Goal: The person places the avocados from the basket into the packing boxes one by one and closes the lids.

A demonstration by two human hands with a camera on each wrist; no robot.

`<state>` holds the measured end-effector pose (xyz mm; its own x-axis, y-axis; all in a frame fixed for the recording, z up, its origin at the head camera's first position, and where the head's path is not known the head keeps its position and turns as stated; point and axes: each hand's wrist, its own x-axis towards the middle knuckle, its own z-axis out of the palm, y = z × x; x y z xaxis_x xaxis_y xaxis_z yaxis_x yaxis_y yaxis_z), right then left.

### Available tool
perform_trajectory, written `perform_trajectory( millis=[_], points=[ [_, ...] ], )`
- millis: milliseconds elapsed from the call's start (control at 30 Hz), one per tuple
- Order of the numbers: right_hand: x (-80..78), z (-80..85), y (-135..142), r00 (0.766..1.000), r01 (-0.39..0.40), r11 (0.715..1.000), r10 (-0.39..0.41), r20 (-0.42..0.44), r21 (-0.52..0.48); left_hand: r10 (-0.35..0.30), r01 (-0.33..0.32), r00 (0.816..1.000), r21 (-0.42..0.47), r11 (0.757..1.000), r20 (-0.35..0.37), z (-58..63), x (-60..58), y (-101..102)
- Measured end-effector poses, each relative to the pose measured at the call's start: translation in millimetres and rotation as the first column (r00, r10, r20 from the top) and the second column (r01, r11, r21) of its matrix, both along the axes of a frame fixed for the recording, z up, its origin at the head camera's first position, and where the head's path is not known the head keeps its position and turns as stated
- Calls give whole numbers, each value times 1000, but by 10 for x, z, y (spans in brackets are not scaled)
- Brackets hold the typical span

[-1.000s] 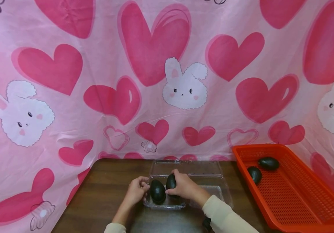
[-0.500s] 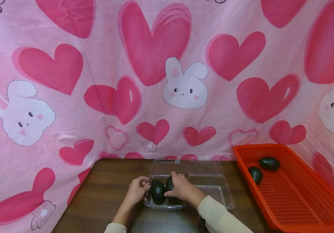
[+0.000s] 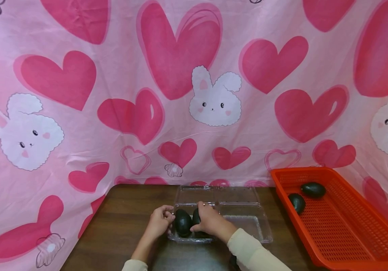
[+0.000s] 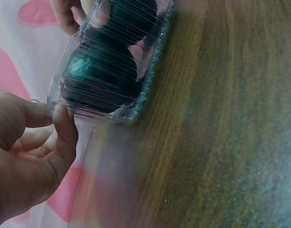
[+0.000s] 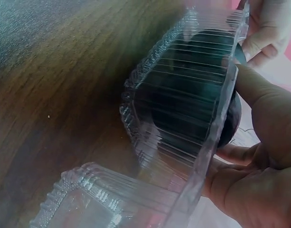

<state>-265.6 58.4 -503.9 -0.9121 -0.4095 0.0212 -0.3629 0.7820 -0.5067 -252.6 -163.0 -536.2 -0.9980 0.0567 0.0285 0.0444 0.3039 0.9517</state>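
Observation:
A clear plastic clamshell box lies with its lid folded back on the table. One dark green avocado sits at the left end of its left compartment. Beside it is a second avocado, partly covered by my right hand, whose thumb and fingers grip it down inside the compartment. Through the ribbed wall in the right wrist view, the gripped avocado shows dark, with fingers at its upper side. My left hand pinches the box's left rim between thumb and finger, as the left wrist view shows.
An orange perforated basket stands on the right, holding two more avocados, one lying sideways and one by the left wall. A pink heart-and-bunny cloth hangs behind the brown wooden table.
My right hand has moved slightly left and lower with its avocado, bringing it close against the first one. The left hand stays at the box's rim.

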Motion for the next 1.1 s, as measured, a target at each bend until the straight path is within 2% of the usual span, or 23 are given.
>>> perform_trajectory(
  millis=[267,567,733,800,1100],
  points=[
    [18,2,-20,1000,-3,999,4,-17,43,8,-8,1000,0,1000,6,-3,4,3],
    [63,130,38,995,-18,998,25,-101,64,12,-12,1000,-5,1000,2,7,7,11],
    [42,236,114,990,-47,999,47,-135,0,18,-18,1000,-2,1000,2,9,13,4],
    [14,267,153,992,-43,998,38,-122,-37,17,-17,1000,4,1000,5,9,16,2],
    [-213,397,374,992,55,978,-77,-105,-199,10,-10,1000,8,1000,4,-5,27,1]
  ],
)
